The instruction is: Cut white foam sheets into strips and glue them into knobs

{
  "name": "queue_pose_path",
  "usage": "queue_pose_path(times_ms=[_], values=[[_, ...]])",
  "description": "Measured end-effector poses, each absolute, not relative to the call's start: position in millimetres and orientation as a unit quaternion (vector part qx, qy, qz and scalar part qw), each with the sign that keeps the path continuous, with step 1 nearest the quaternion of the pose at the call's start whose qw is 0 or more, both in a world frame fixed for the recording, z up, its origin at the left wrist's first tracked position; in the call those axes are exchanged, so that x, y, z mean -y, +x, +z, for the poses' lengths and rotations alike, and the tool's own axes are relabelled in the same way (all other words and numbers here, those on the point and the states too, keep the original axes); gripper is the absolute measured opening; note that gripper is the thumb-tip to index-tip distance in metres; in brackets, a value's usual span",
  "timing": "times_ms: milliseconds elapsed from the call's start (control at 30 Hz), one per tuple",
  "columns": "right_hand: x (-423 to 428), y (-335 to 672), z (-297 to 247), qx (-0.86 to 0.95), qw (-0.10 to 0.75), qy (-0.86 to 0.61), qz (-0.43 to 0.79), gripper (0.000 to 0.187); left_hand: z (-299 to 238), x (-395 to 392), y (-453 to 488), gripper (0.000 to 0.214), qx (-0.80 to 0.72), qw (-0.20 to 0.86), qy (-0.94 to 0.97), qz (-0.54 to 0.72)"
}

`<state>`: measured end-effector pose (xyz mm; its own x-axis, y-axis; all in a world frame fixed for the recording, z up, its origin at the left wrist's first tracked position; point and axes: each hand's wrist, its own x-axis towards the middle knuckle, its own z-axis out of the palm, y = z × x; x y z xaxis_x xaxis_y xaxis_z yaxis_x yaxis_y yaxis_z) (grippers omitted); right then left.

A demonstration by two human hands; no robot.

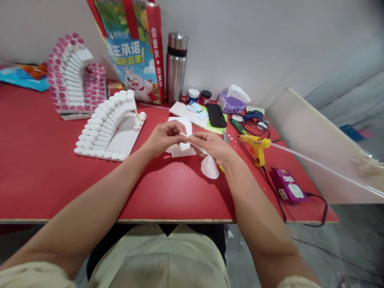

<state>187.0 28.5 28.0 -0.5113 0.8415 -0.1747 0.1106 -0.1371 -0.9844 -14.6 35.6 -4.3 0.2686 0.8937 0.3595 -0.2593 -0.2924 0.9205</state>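
Note:
Between my two hands is a thin white paper strip (209, 167), its wider, rounded end hanging below my right hand. My left hand (167, 137) pinches one end with thumb and forefinger. Close against it, my right hand (211, 145) has its fingers closed on the same strip. Under and behind my hands lie white paper sheets (183, 151) on the red table (174, 192). Partly hidden by my right hand are scissors (225, 137) with a yellow handle. To the left stands a white curved staircase model (105, 128) edged with white discs.
A yellow glue gun (256, 146) and a purple power socket (287, 186) with black cables sit at the right. Behind are a steel flask (177, 68), a printed bag (132, 56), a tissue pack (232, 101), a black pouch (216, 115) and a pink-flowered model (73, 78).

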Motion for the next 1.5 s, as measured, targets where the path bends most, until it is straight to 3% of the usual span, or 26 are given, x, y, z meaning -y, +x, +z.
queue_pose_path(times_ms=[300,467,733,867,1033,1133,1300,1400,1500], values=[[-27.1,183.6,28.3,0.755,0.300,-0.444,0.378,0.025,0.0,-27.1,-15.2,0.047,-0.338,0.624,0.545,0.447],[-26.1,185.5,29.2,0.774,0.282,-0.441,0.356,0.025,-1.7,-24.7,-16.6,0.036,-0.365,0.578,0.606,0.407],[-27.5,185.7,24.9,0.797,0.284,-0.425,0.323,0.026,1.3,-23.5,-15.6,0.031,-0.335,0.625,0.561,0.427],[-26.7,185.5,29.1,0.759,0.301,-0.432,0.382,0.025,3.8,-24.3,-14.3,0.028,-0.326,0.605,0.569,0.451],[-23.5,187.2,36.6,0.591,0.274,-0.438,0.619,0.026,5.6,-26.8,-13.9,0.018,-0.328,0.530,0.621,0.475],[-25.2,186.8,36.2,0.514,0.284,-0.420,0.692,0.024,5.7,-26.6,-14.1,0.011,-0.315,0.495,0.650,0.483],[-33.9,183.3,33.7,0.415,0.220,-0.391,0.792,0.021,8.5,-21.0,-12.6,0.006,-0.285,0.314,0.736,0.527],[-34.4,181.0,33.1,0.416,0.210,-0.393,0.793,0.022,11.9,-17.3,-11.1,0.011,-0.289,0.246,0.766,0.518],[-29.6,179.3,33.4,0.508,0.304,-0.437,0.677,0.018,13.4,-16.3,-9.3,0.008,-0.310,0.366,0.717,0.506]])
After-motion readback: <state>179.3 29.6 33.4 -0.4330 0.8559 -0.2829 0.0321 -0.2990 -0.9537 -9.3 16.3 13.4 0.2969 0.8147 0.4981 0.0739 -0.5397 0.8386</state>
